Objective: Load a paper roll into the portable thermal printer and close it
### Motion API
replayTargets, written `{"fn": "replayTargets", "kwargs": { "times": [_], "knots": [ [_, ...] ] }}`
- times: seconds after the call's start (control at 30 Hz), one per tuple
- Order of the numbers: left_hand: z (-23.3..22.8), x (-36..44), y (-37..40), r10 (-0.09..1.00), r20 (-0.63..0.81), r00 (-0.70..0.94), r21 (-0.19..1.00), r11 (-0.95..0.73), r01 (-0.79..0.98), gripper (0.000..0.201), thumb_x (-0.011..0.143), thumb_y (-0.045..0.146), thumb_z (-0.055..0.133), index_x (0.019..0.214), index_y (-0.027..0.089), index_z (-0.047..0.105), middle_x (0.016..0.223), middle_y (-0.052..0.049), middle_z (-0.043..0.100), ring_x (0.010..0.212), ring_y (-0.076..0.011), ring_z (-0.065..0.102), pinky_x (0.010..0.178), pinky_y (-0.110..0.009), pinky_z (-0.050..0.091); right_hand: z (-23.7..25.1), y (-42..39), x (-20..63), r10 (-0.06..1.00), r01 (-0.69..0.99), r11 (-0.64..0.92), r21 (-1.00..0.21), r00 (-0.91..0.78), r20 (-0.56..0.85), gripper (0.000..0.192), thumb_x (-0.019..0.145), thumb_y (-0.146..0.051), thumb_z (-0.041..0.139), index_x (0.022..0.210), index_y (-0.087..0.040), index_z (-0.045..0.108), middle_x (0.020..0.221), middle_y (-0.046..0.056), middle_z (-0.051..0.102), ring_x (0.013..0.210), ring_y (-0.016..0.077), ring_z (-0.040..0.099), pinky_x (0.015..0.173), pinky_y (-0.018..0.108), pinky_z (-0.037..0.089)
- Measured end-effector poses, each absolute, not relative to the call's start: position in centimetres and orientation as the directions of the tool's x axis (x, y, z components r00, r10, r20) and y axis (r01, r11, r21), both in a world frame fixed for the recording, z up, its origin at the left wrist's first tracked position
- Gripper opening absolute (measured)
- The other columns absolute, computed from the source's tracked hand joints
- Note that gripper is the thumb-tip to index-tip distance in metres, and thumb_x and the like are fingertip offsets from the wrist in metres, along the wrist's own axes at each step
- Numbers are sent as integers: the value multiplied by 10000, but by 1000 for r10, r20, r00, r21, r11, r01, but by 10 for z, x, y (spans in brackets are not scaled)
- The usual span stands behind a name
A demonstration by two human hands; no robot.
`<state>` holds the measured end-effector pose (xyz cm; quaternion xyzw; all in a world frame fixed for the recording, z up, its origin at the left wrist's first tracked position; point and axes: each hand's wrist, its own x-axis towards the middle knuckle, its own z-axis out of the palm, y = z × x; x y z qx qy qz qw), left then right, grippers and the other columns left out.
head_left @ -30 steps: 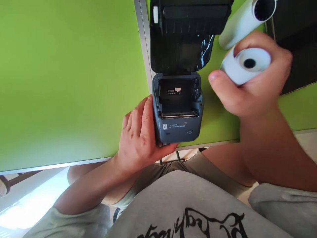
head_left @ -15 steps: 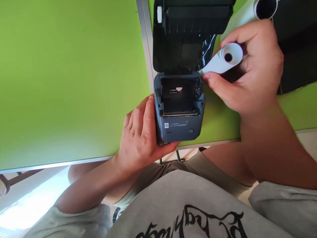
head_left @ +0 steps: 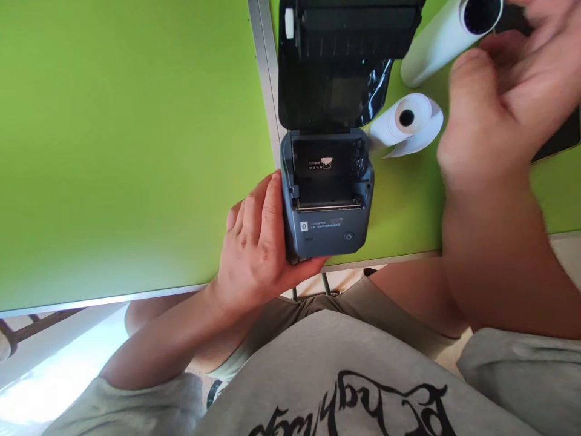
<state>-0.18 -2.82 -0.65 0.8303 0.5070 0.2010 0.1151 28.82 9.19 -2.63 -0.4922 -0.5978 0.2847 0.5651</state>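
A dark blue-grey label printer (head_left: 327,233) stands at the table's front edge with its black lid (head_left: 333,91) raised and its paper bay showing. My left hand (head_left: 256,242) is closed around the printer's left side and lower front, its thumb along the front. Right of the printer rests a small white paper roll (head_left: 411,115), its loose end hanging outward. Beyond it is a larger white roll (head_left: 429,51) with a dark core. My right hand (head_left: 512,91) is beside the larger roll, thumb and fingers apart, nothing seen in it; some fingertips are cut off by the frame.
The green table (head_left: 136,151) has a metal seam strip (head_left: 264,66) running under the printer. A black flat object (head_left: 560,139) lies at the right, partly behind my right hand. My lap and shirt are close below the front edge.
My right hand has let go of the small paper roll, which stays beside the printer with its end loosened. The hand has moved up and right. The left hand holds still.
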Motion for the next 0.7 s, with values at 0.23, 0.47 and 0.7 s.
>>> {"fn": "replayTargets", "kwargs": {
  "times": [0.23, 0.47, 0.7],
  "knots": [
    [-5, -1, -28, 891, 209, 402, 386, -453, 804, 1146, 821, 795, 637, 1599, 56, 237, 1440, -259, 573, 1252, -359, 617, 1006, -403, 472, -20, 101, 276, 852, 379, 517, -767, -146, 502, 601, 883, -163, 598, 1325, -570, 565, 1268, -191, 599, 1107, 53, 664, 858, 164, 503],
    [-6, -1, -28, 884, 224, 410, 377, -467, 800, 1129, 823, 782, 639, 1581, 35, 262, 1437, -274, 571, 1245, -366, 619, 995, -412, 476, -9, 93, 267, 866, 417, 468, -780, -41, 498, 493, 785, -11, 450, 1102, -290, 704, 1037, -99, 645, 909, 34, 596, 861, 244, 469],
    [-6, -1, -28, 887, 220, 406, 378, -461, 803, 1109, 836, 785, 616, 1575, 33, 273, 1434, -270, 579, 1252, -359, 619, 1008, -406, 471, -5, 89, 272, 924, 755, 242, -609, 13, 383, 182, 846, -120, 556, 930, -172, 709, 970, -16, 581, 1094, 115, 568, 990, 299, 439]
  ]
}}
